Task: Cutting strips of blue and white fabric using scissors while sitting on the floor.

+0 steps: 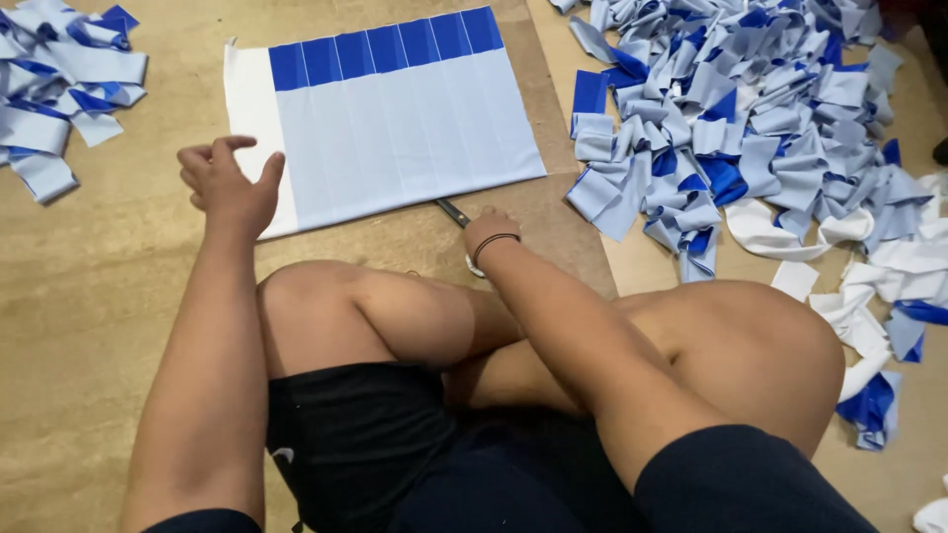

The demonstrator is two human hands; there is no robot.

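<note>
With cut strips [750,109] heaped at two o'clock, I pin the uncut striped sheet [395,128] with my half-curled, empty left hand [229,183] while my right hand [489,229] clamps the scissors [454,212].

smooth cloth sheet [395,128], metal scissors [453,212], matt cardboard mat [553,212], cloth scraps [750,109]

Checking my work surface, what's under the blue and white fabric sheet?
The fabric sheet lies on a brown board over the floor. Whatever is directly beneath its middle is covered.

Hands: left hand [229,183] on striped cloth [385,114], right hand [487,229] gripping scissors [454,212]
</note>
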